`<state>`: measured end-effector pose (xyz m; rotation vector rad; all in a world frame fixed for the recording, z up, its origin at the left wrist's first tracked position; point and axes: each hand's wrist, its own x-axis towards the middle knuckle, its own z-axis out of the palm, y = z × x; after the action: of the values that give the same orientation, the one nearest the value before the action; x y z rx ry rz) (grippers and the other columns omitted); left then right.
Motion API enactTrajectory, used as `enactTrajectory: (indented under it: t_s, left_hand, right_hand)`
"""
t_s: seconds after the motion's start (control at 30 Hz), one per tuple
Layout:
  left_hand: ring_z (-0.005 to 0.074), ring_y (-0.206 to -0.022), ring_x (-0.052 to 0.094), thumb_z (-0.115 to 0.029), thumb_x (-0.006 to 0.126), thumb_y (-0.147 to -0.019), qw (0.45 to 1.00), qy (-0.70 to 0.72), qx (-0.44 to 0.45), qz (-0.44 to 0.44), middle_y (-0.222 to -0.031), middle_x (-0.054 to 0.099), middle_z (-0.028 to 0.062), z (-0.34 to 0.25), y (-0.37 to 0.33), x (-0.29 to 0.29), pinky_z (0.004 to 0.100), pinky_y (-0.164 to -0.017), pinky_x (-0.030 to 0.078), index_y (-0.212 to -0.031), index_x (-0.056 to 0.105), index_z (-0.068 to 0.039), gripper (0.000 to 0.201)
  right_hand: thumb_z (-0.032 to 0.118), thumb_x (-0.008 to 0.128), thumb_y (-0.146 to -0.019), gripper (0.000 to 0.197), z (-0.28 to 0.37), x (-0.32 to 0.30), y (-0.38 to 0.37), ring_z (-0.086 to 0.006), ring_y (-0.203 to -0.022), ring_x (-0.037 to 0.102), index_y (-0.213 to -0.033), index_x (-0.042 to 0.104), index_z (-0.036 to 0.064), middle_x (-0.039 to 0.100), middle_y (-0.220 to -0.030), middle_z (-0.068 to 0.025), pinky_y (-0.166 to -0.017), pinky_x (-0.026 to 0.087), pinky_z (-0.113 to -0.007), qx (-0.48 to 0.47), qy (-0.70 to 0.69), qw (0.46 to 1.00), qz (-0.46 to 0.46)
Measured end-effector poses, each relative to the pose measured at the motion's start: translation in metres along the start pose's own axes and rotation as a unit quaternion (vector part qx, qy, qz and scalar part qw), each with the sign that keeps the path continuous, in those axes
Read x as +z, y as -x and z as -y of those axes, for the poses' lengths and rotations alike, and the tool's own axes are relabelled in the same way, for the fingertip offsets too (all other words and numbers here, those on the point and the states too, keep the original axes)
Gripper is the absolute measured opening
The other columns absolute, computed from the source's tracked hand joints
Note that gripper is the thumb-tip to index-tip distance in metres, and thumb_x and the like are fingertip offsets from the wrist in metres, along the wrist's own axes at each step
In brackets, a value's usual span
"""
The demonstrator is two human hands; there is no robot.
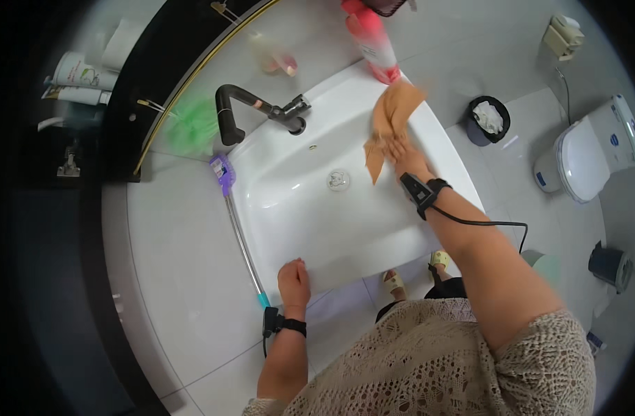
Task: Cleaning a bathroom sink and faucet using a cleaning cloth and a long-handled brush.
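My right hand [407,158] presses on an orange-brown cloth [395,114] and has it bunched under the fingers. The cloth lies over the right inner wall and rim of a white washbasin [289,229], one corner hanging toward the bowl. At the basin's near left edge rests my left hand [294,283], its fingers curled in and no object showing in them. A dark faucet [258,114] stands at the back of the basin, and a clear-looking drain plug [338,180] sits in the bowl's middle.
A pink-and-white bottle [371,45] stands at the back corner. Along the left side leans a purple-headed brush [222,173] with a metal handle. A green mesh puff [192,126] hangs behind it. To the right are a lined trash bin [488,120] and a toilet [586,159].
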<state>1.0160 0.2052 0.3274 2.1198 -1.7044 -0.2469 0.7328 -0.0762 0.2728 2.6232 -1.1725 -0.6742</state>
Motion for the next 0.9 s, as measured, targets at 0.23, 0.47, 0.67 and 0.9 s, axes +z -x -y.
enactTrajectory:
  t_s: [0.23, 0.47, 0.67, 0.9]
  left_hand:
    - [0.0344, -0.098, 0.061, -0.017, 0.048, -0.094, 0.999, -0.038, 0.02, 0.004, -0.101, 0.068, 0.0157, 0.0, -0.002, 0.001, 0.0437, -0.09, 0.045, -0.092, 0.066, 0.0, 0.025]
    - [0.033, -0.101, 0.06, -0.013, 0.054, -0.089, 1.0, -0.014, 0.008, 0.012, -0.102, 0.068, 0.014, -0.012, -0.018, 0.014, 0.0443, -0.096, 0.042, -0.092, 0.066, 0.0, 0.017]
    - [0.0339, -0.101, 0.06, -0.013, 0.051, -0.09, 0.999, -0.031, 0.004, 0.013, -0.102, 0.067, 0.0154, -0.006, -0.012, 0.001, 0.0437, -0.093, 0.044, -0.093, 0.065, 0.001, 0.02]
    - [0.0344, -0.101, 0.059, -0.009, 0.056, -0.086, 1.0, -0.027, -0.004, 0.006, -0.106, 0.067, 0.015, 0.003, 0.001, 0.002, 0.0452, -0.1, 0.041, -0.095, 0.066, 0.0, 0.016]
  right_hand:
    - [0.045, 0.053, -0.091, 0.077, 0.088, 0.01, -0.038, -0.0286, -0.143, 0.022, -0.15, 0.023, 0.0059, 0.033, -0.15, -0.0159, -0.119, 0.008, -0.04, -0.056, -0.252, 0.965, 0.036]
    - [0.045, 0.055, -0.086, 0.08, 0.173, 0.029, -0.068, -0.0347, -0.136, 0.029, -0.146, 0.029, -0.0013, 0.038, -0.146, -0.0196, -0.105, 0.028, -0.041, -0.062, -0.325, 0.934, 0.137]
    - [0.03, 0.056, -0.085, 0.068, 0.228, -0.008, -0.098, -0.0363, -0.123, 0.046, -0.145, 0.035, 0.0065, 0.039, -0.144, -0.0195, -0.094, 0.041, -0.048, -0.274, -0.191, 0.92, 0.204]
    - [0.026, 0.046, -0.092, 0.061, 0.22, -0.04, -0.104, -0.0347, -0.143, 0.021, -0.149, 0.03, 0.0147, 0.021, -0.156, -0.0167, -0.108, 0.036, -0.04, -0.093, -0.398, 0.905, -0.116]
